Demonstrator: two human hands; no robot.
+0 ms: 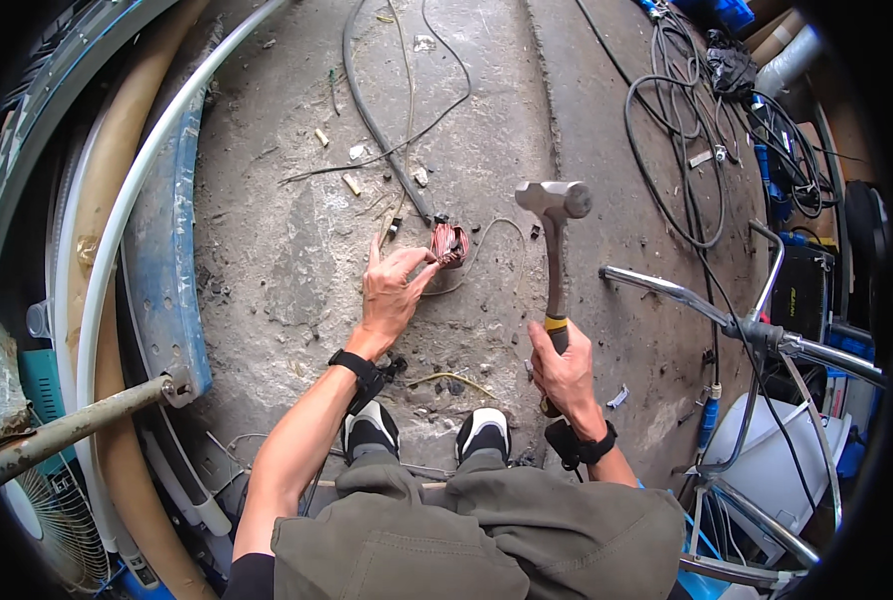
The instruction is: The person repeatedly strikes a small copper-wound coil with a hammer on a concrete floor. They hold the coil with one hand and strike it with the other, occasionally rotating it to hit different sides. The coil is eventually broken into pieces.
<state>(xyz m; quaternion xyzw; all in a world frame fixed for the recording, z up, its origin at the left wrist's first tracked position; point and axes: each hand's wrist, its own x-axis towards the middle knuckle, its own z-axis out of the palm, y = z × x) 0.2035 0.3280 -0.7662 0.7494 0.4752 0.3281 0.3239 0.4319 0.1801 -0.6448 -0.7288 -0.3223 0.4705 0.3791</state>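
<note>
Gripping hammer [555, 235] w/ R hand [565, 372], fingers curled tight abt it, head up. W/ L hand [395, 290], at copper-wound piece [451, 242] on concrete flr [497, 110], ctr, nr end of dk cable [392, 156]; thumb & index nearly together by its L edge, can't tell if pinching.

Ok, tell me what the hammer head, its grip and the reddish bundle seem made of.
Hammer head: likely steel, grey with metallic highlights. Grip: probably rubber or plastic, from its matte black-and-yellow surface. Reddish bundle: possibly copper wire, judging by its glossy, strand-like lines.
</note>
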